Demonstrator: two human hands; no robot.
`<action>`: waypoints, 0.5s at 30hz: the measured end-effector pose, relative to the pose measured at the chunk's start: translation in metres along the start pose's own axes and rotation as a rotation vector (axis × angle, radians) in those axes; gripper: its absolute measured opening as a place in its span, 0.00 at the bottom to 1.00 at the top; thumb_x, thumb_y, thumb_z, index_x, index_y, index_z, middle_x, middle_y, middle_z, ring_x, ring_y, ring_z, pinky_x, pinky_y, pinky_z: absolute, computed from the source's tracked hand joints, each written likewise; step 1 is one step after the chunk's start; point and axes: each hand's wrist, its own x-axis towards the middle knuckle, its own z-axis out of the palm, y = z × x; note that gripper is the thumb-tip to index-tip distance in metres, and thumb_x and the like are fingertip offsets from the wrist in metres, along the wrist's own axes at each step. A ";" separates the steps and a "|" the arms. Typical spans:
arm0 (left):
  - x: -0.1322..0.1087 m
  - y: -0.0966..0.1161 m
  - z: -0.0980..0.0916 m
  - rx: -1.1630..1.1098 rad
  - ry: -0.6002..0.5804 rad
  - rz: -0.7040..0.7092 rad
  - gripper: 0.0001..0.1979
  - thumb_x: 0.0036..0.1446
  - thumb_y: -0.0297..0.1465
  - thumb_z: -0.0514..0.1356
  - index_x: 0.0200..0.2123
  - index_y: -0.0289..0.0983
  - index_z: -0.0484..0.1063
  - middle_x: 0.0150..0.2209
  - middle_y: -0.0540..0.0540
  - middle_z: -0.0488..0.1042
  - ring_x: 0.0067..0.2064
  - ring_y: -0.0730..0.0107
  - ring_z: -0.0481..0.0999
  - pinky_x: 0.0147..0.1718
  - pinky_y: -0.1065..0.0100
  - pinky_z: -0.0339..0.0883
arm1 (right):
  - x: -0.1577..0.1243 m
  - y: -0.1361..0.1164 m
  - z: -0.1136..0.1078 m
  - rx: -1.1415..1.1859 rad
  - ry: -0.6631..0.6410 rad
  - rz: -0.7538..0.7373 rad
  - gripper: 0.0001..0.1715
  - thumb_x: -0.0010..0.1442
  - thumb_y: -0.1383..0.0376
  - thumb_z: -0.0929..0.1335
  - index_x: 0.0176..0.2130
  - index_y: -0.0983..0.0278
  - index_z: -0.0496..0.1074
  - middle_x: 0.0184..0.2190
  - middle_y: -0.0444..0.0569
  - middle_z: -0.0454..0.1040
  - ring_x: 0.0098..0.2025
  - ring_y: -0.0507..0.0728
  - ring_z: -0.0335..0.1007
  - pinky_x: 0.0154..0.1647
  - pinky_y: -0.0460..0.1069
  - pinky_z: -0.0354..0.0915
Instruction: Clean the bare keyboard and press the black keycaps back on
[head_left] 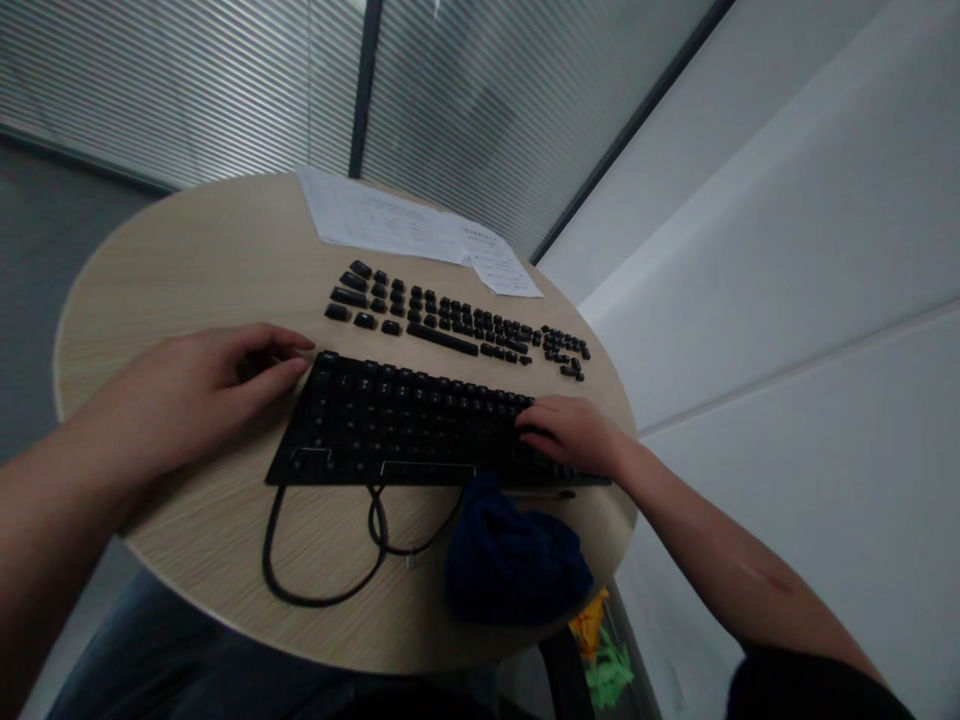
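A black keyboard (405, 425) lies on the round table, with many of its switches bare and a row of keycaps along its far edge. My left hand (232, 375) rests beside its far left corner, thumb and fingers apart, fingertips near the edge. Over the keyboard's right part is my right hand (566, 432), its fingers bent together and pointing down at the keys; whatever they hold, if anything, is hidden. Beyond the keyboard, loose black keycaps (442, 340) are laid out in rows, among them a long space bar.
Printed paper sheets (405, 225) lie at the table's far side. A dark blue cloth (517, 560) is bunched in front of the keyboard, beside a looped black cable (322, 602). The wooden table (172, 260) stands near a white wall. Orange and green items lie below its edge.
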 end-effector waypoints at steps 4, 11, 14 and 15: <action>0.001 -0.002 0.001 0.017 -0.001 -0.015 0.32 0.49 0.54 0.48 0.47 0.42 0.76 0.39 0.45 0.80 0.40 0.54 0.77 0.46 0.53 0.68 | -0.016 0.001 -0.006 -0.006 0.185 0.119 0.13 0.71 0.61 0.64 0.48 0.61 0.77 0.38 0.50 0.80 0.39 0.57 0.75 0.40 0.49 0.65; 0.008 -0.014 0.005 0.023 0.005 0.046 0.32 0.50 0.57 0.49 0.47 0.44 0.76 0.39 0.49 0.80 0.38 0.56 0.77 0.48 0.54 0.71 | -0.062 0.031 0.004 0.041 0.342 0.543 0.14 0.69 0.59 0.64 0.43 0.61 0.77 0.31 0.48 0.78 0.32 0.57 0.73 0.35 0.51 0.64; 0.010 -0.030 0.010 -0.008 -0.010 0.096 0.31 0.52 0.58 0.52 0.49 0.46 0.76 0.46 0.49 0.81 0.43 0.53 0.79 0.52 0.53 0.71 | -0.074 0.051 0.021 0.124 0.339 0.683 0.15 0.67 0.58 0.64 0.42 0.61 0.77 0.26 0.44 0.75 0.29 0.57 0.71 0.32 0.50 0.64; 0.011 -0.037 0.013 -0.020 0.006 0.135 0.30 0.53 0.58 0.52 0.51 0.48 0.75 0.48 0.49 0.80 0.44 0.52 0.79 0.54 0.52 0.71 | -0.074 0.059 0.025 0.148 0.342 0.700 0.15 0.67 0.57 0.64 0.41 0.61 0.78 0.26 0.44 0.75 0.28 0.56 0.71 0.32 0.50 0.64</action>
